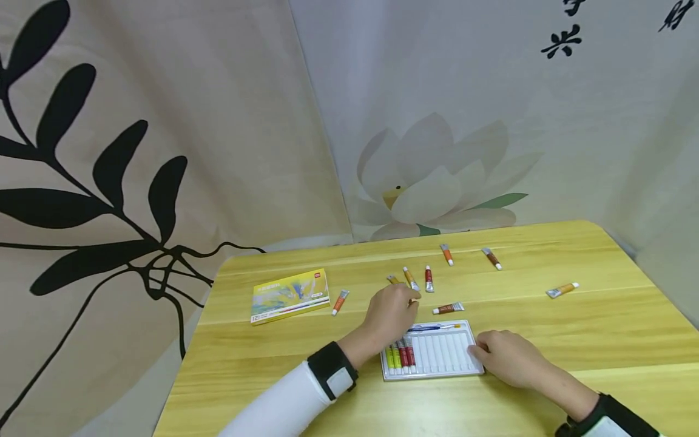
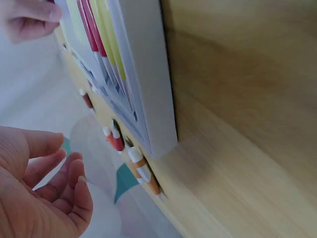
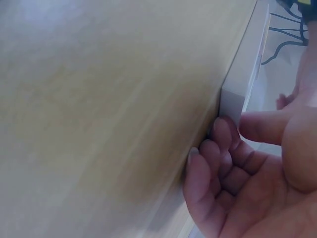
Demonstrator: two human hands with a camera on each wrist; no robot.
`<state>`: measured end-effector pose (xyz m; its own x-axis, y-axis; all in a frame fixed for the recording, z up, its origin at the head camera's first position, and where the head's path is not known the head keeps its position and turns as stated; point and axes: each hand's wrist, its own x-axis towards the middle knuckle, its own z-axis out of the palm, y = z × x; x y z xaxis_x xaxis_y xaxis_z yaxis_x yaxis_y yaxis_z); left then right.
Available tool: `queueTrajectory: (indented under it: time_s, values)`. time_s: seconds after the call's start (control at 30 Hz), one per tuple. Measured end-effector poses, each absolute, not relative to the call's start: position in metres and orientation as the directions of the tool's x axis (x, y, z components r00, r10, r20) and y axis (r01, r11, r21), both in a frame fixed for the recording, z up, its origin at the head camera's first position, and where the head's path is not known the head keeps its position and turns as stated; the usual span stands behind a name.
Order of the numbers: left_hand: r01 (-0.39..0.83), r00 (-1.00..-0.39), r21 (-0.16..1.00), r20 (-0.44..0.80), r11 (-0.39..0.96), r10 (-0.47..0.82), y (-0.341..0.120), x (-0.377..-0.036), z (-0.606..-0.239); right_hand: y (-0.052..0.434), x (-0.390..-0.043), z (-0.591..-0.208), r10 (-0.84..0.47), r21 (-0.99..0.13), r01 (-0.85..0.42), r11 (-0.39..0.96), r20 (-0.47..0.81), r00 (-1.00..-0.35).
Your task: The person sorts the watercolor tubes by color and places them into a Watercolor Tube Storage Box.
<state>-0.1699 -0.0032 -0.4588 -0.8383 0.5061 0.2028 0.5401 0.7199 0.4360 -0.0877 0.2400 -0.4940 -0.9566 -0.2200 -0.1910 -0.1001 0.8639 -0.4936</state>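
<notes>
A white plastic paint tray (image 1: 445, 355) lies on the table; two yellow and two red paint tubes (image 1: 401, 355) fill slots on its left side. Along its far edge is a blue-handled paintbrush (image 1: 434, 328). My left hand (image 1: 390, 312) hovers past the tray's far left corner, fingers loosely bent, nothing between them in the left wrist view. Close beyond it lie an ochre tube (image 1: 411, 279) and another yellowish tube (image 1: 392, 280), partly hidden by the hand. My right hand (image 1: 510, 358) pinches the tray's right edge, thumb at the rim and curled fingers beside its wall (image 3: 235, 96).
A yellow paint box (image 1: 289, 296) lies on the left, with an orange tube (image 1: 340, 302) beside it. Behind the tray are a brown tube (image 1: 448, 308), a red tube (image 1: 428, 279) and others. Another ochre tube (image 1: 562, 290) lies far right. Printed curtains hang behind the table.
</notes>
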Motion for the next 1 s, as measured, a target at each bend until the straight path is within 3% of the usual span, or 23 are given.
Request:
queueTrajectory:
  time_s: [0.43,0.67,1.0]
  values:
    - [0.337,-0.939,0.463,0.104,0.82,0.327,0.049,-0.227,-0.472,0.24,-0.09,-0.493,-0.211,-0.508,-0.074,0.858,-0.218,-0.953]
    - [0.241,-0.965,0.386,-0.003,0.89,0.262,0.073,-0.25,-0.477,0.241,-0.089,-0.493,-0.204,-0.507,-0.065,0.86,-0.225,-0.953]
    - [0.316,-0.935,0.267,-0.072,0.91,0.346,0.082,-0.256,-0.483,0.24,-0.09,-0.491,-0.194,-0.506,-0.05,0.861,-0.235,-0.953]
